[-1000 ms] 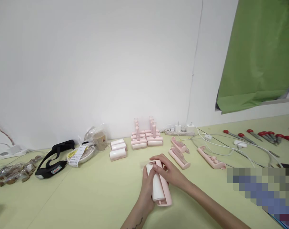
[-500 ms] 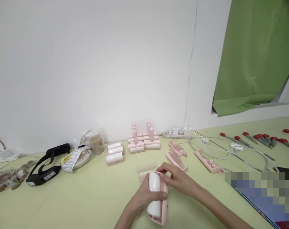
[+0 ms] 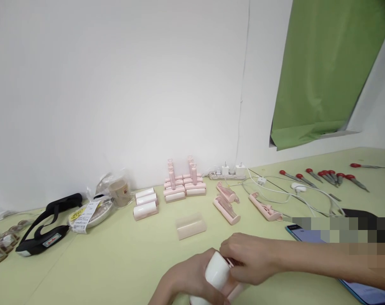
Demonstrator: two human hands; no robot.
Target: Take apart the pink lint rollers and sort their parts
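A lint roller with a white adhesive roll (image 3: 217, 270) and a pink holder is between my hands at the bottom of the view. My left hand (image 3: 189, 274) wraps round the roll from the left, thumb side toward me. The curled fingers of my right hand (image 3: 247, 257) grip the holder's upper end, beside the roll's end. The lower part of the roller is cut off by the frame edge, and my fingertips partly hide the holder. On the table beyond, a translucent pinkish cover (image 3: 191, 225) lies alone.
Assembled pink lint rollers (image 3: 185, 186) stand in rows near the wall. White rolls (image 3: 145, 209) lie left of them, pink holders (image 3: 226, 210) right. Cables (image 3: 275, 199), red-ended tools (image 3: 330, 176) and a phone (image 3: 354, 290) occupy the right; a black strap (image 3: 42, 237) and wrapped food container (image 3: 92, 216) the left.
My hands and the lint roller have moved lower and nearer, uncovering the translucent cover. The roller is tilted more, and my right forearm lies more level. The whole scene has shifted slightly left.
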